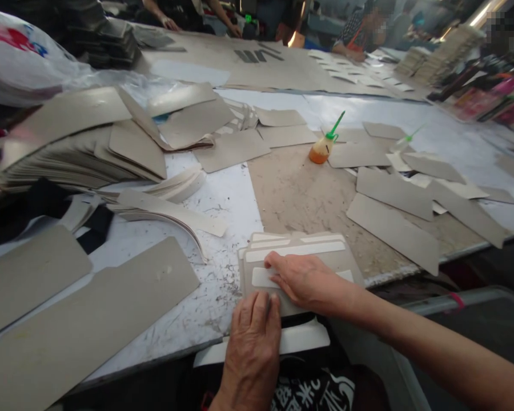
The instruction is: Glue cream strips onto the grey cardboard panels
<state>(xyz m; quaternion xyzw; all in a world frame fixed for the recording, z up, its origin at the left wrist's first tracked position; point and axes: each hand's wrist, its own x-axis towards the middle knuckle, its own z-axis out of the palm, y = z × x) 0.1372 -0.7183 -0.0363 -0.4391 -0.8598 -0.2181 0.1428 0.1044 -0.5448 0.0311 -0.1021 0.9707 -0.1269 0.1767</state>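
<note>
Grey-beige cardboard panels lie stacked at the table's front edge. Two white strips cross the top panel: an upper strip and a lower strip. My left hand rests on the panel's near edge, fingers laid flat. My right hand reaches in from the right, its fingers bent and closed over the lower strip; anything between the fingertips is hidden. Another white strip lies below, at my lap.
A squeeze bottle with amber liquid and a green nozzle stands behind the panels. Cardboard pieces spread to the right; a tall pile and curved strips lie left. A clear bin sits lower right. People work across the table.
</note>
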